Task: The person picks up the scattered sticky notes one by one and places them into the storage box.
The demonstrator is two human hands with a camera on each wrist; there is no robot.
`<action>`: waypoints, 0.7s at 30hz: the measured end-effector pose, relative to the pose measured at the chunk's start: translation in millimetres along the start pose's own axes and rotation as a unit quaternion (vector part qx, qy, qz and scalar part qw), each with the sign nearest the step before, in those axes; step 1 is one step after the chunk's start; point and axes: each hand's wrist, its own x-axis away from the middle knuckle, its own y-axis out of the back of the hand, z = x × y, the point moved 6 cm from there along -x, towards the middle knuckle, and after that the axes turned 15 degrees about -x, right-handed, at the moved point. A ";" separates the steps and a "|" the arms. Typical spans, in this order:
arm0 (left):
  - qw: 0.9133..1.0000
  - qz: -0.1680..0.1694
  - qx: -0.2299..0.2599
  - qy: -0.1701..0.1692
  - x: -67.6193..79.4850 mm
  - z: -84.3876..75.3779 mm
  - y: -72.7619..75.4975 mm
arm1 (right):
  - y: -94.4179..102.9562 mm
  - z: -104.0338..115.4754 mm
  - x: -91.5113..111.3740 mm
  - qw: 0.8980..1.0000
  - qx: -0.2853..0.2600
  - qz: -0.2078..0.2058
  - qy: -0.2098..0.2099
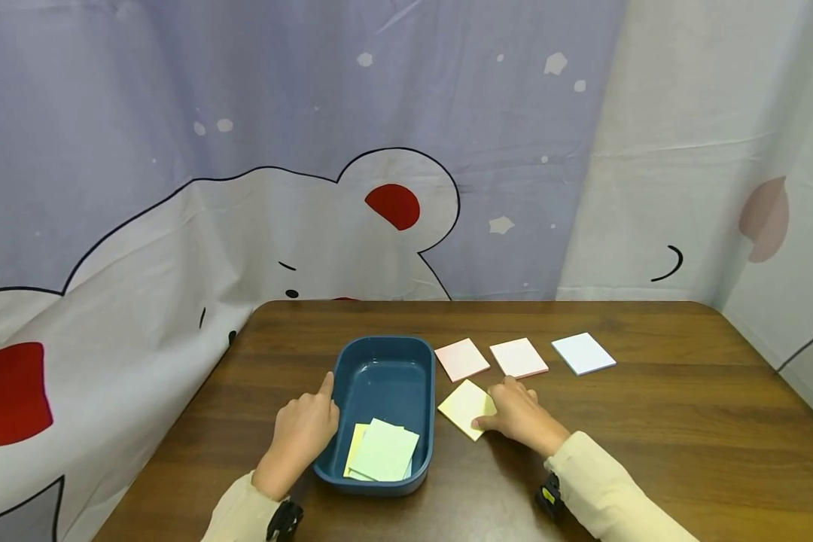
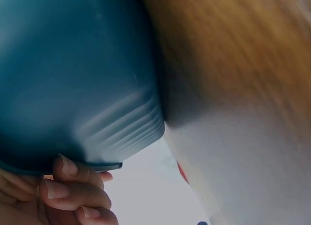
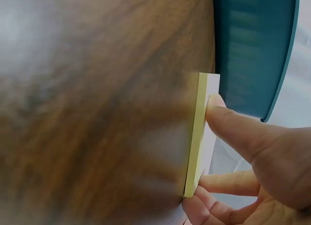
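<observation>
Near the middle of the table stands a dark blue plastic tub [image 1: 382, 376]. My left hand [image 1: 306, 429] is at its left rim, the index finger stretched along it; in the left wrist view the other fingers [image 2: 75, 193] curl up against the rim from outside. My right hand [image 1: 520, 414] pinches a yellow sticky note pad [image 1: 467, 408] just right of the tub. The right wrist view has the thumb on one edge of this pad [image 3: 197, 137] and fingertips at its lower end, close to the tabletop. Inside the tub, a pale green pad [image 1: 385, 450] overlaps a yellow one [image 1: 355, 444].
Behind the right hand lie a peach pad [image 1: 462, 360], a pale pink pad [image 1: 519, 357] and a light blue pad [image 1: 583, 354], side by side on the brown wooden table [image 1: 684, 421]. A printed curtain [image 1: 515, 150] hangs along the table's back and sides.
</observation>
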 end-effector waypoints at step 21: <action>1.000 0.007 -0.004 0.001 -0.8 -0.4 -0.2 | 2.9 5.3 -2.6 1.000 -0.014 0.021 -0.012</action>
